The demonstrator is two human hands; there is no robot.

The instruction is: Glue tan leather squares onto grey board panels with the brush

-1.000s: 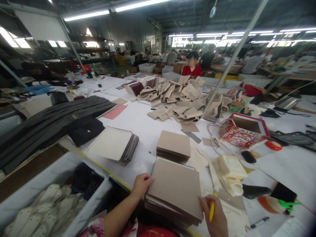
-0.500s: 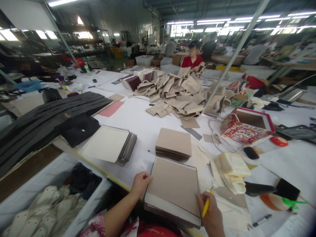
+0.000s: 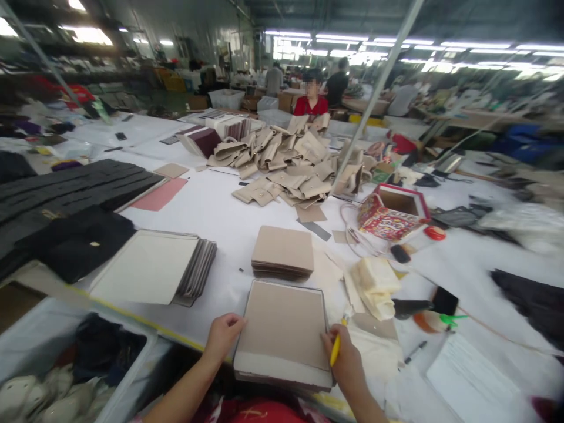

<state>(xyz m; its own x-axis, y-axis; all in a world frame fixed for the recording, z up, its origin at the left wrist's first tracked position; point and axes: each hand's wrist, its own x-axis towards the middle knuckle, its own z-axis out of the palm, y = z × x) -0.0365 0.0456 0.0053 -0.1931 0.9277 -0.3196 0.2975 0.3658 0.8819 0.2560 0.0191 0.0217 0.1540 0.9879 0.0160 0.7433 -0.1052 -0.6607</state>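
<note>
In front of me at the table edge lies a stack of dark-edged pale panels (image 3: 282, 365), topped by a beige panel (image 3: 285, 320). A pale strip of the stack shows along the near side of that panel. My left hand (image 3: 225, 330) is closed, fingertips pinching the beige panel's left edge. At the right edge is my right hand (image 3: 346, 355), closed around a yellow-handled tool (image 3: 335, 351) with its pale tip pointing away from me. Its fingertips also touch the panel's edge. Just beyond sits a stack of beige panels (image 3: 282, 251).
To the left are a stack of white-faced panels (image 3: 145, 264) and black fabric pieces (image 3: 74, 241). Beige bag pieces (image 3: 286, 158) are heaped farther back. On the right lie a patterned box (image 3: 392, 211), a cream block (image 3: 374, 285) and a pen (image 3: 415, 351). A co-worker (image 3: 311, 103) sits opposite.
My view has swung to the right. The beige panel now lies more squarely on the stack, with both hands still at its side edges and the yellow-handled tool still in my right hand.
</note>
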